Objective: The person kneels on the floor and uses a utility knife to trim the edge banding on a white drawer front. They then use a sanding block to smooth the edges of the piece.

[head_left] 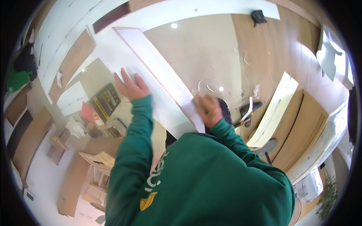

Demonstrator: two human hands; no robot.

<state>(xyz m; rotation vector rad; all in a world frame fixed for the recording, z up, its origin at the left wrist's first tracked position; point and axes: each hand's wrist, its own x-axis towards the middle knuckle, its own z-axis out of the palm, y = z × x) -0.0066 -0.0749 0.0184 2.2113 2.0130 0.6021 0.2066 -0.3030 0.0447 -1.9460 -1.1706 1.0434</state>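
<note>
A long white panel [166, 71] with thin brown edges runs from the far left toward my body. Beside it lies a wider white surface [113, 52]. My left hand [132, 86] is on that white surface, fingers spread, holding nothing. At the panel's near right edge my right hand [208, 109] is closed, fingers curled. Something small and brownish seems to be in its grip, but blur hides what it is. Dark trouser legs show in part under the panel's near end.
A dark box with yellow print [105, 101] stands on the left near a pink item [87, 111]. Thin curled strips [215, 86] litter the floor. On the right are a dark tool [252, 108], a pale board [275, 109] and wooden panels [301, 128]. A black pouch [258, 17] lies far off.
</note>
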